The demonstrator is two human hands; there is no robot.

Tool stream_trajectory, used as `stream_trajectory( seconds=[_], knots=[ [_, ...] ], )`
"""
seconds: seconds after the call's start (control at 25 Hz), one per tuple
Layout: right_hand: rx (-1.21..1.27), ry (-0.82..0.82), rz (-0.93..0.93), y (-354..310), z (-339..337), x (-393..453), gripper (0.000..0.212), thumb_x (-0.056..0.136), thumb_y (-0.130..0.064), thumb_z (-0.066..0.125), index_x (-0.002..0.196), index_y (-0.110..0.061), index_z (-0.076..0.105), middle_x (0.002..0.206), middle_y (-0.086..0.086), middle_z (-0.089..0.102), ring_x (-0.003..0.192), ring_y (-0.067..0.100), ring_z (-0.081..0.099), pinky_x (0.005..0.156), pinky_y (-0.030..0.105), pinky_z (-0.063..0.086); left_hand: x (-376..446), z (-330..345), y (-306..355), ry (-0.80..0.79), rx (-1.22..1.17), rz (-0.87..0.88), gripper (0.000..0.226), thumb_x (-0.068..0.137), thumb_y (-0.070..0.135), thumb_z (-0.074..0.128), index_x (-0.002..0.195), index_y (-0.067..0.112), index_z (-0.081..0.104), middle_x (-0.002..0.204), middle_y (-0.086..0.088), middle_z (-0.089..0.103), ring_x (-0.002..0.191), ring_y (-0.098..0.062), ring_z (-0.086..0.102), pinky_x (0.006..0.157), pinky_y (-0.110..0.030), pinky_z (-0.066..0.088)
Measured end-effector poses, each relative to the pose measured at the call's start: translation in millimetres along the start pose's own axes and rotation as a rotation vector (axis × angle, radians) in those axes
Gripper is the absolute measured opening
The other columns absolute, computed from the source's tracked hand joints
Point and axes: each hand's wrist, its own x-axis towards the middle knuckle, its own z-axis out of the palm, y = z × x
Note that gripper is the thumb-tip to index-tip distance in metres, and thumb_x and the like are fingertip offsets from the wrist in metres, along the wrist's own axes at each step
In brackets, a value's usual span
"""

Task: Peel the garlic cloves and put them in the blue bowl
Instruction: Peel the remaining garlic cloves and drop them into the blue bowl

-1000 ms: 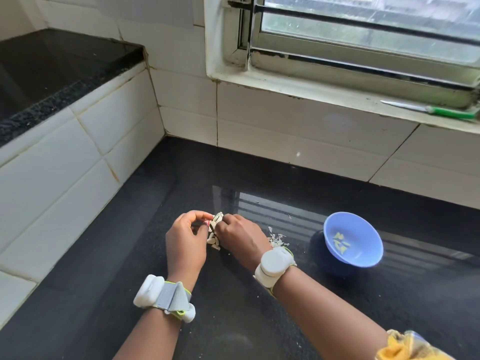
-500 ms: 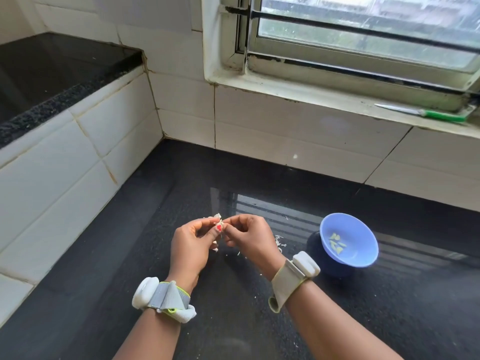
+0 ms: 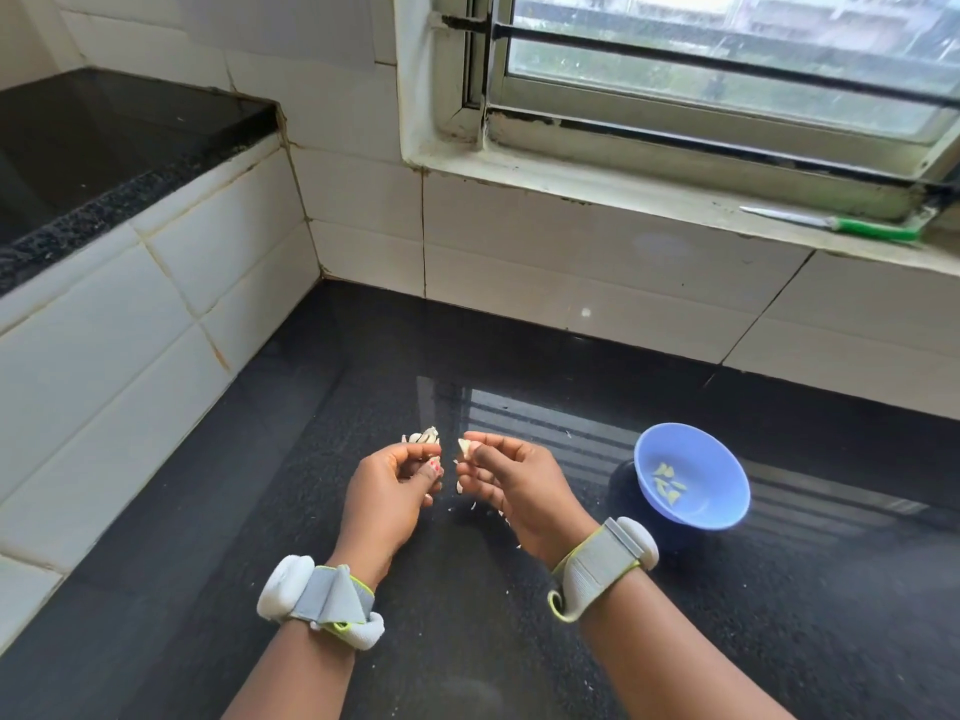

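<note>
The left hand point(image 3: 387, 491) pinches a papery white clump of garlic with its skins point(image 3: 423, 437), holding the remainder back, while the right hand point(image 3: 506, 483) grips a small pale garlic clove point(image 3: 465, 448) at its fingertips, apparently just separated for peeling or dropping. The round blue plastic bowl point(image 3: 727, 491), holding several peeled cloves, sits near on the right of the glossy black stone counter point(image 3: 363, 366), within easy reach

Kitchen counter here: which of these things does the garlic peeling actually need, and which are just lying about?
Part of the job:
- garlic clove, pinched in the right hand
- garlic skins, held in the left hand
- blue bowl with peeled cloves inside
- peel scraps on the counter

Just lying about:
- green-handled tool on the window sill
</note>
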Motion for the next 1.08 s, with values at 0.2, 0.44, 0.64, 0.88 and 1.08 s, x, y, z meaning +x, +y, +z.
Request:
stream_trajectory(
  seconds=[0.2, 0.44, 0.64, 0.88, 1.08],
  knots=[
    [-0.046, -0.022, 0.017, 5, 2, 0, 0.010, 0.091, 0.002, 0.061, 0.100, 0.001, 0.066, 0.079, 0.008, 0.067, 0.068, 0.014, 0.067, 0.065, 0.022, 0.057, -5, -4, -3, 0.007, 0.505, 0.073, 0.009, 0.082, 0.018, 0.069, 0.089, 0.023, 0.074, 0.074, 0.006, 0.070, 0.068, -0.007, 0.060, 0.068, -0.020, 0.045],
    [-0.171, -0.042, 0.005, 10, 4, -3, 0.009, 0.090, 0.003, 0.063, 0.099, 0.002, 0.065, 0.080, 0.010, 0.065, 0.067, 0.014, 0.065, 0.069, 0.026, 0.060, -9, -9, 4, -0.011, 0.569, 0.111, 0.009, 0.079, 0.020, 0.074, 0.088, 0.022, 0.075, 0.083, 0.005, 0.072, 0.078, -0.009, 0.063, 0.069, -0.019, 0.043],
    [-0.347, -0.073, -0.055, 11, 5, -3, 0.006, 0.088, -0.002, 0.068, 0.092, -0.007, 0.071, 0.082, 0.009, 0.070, 0.072, 0.012, 0.065, 0.074, 0.029, 0.059, -4, -9, 5, 0.002, 0.344, 0.064, 0.008, 0.085, 0.027, 0.068, 0.085, 0.024, 0.075, 0.064, 0.006, 0.069, 0.057, -0.008, 0.064, 0.060, -0.025, 0.052],
    [-0.274, -0.077, -0.069, 11, 10, -4, 0.009, 0.085, -0.003, 0.071, 0.094, -0.002, 0.073, 0.082, 0.011, 0.074, 0.074, 0.015, 0.070, 0.067, 0.023, 0.057, -2, -7, 4, -0.051, 0.010, -0.093, 0.011, 0.087, 0.021, 0.067, 0.078, 0.017, 0.073, 0.068, 0.000, 0.072, 0.065, -0.015, 0.067, 0.051, -0.021, 0.048],
    [-0.022, -0.056, 0.042, 10, 15, -4, 0.007, 0.088, 0.006, 0.063, 0.091, 0.001, 0.067, 0.079, 0.013, 0.070, 0.068, 0.016, 0.069, 0.067, 0.023, 0.058, -1, -11, 5, -0.089, -0.228, -0.225, 0.017, 0.093, 0.016, 0.058, 0.086, 0.007, 0.071, 0.068, -0.002, 0.068, 0.058, -0.007, 0.059, 0.054, -0.019, 0.045]
  ],
)
